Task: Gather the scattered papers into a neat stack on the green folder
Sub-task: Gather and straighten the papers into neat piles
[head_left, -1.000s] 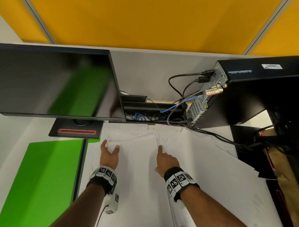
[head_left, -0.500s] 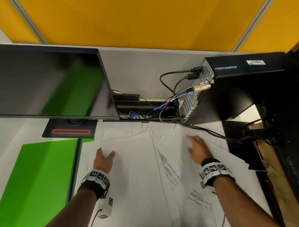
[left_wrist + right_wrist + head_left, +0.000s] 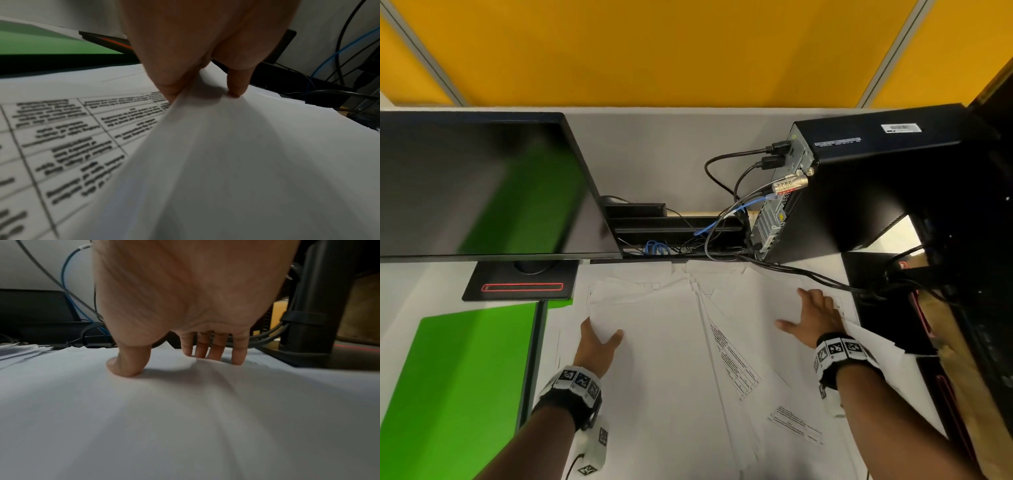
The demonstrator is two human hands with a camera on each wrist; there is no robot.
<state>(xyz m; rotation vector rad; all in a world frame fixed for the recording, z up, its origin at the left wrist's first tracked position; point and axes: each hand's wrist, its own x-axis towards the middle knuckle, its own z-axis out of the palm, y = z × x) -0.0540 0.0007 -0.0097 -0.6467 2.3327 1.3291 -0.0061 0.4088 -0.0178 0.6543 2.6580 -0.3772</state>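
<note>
White papers (image 3: 664, 359) lie fanned across the desk centre, several overlapping, some printed with tables. The green folder (image 3: 458, 383) lies flat at the left, apart from them. My left hand (image 3: 599, 342) pinches the left edge of a raised bunch of sheets (image 3: 236, 146), thumb on top and fingers underneath. My right hand (image 3: 815, 315) lies flat on the right-hand sheets (image 3: 185, 410), fingers (image 3: 213, 350) spread and thumb pressing down, close to the black cables.
A monitor (image 3: 482, 185) on a black stand (image 3: 520, 284) stands behind the folder. A black computer tower (image 3: 859, 185) with cables (image 3: 808, 274) sits at the back right. A dark strip (image 3: 532, 359) runs between folder and papers. A black stand (image 3: 314, 321) rises right of my right hand.
My right hand has swept from the middle of the papers out to the right-hand sheets and flattened there. The left hand keeps its hold on the left bunch.
</note>
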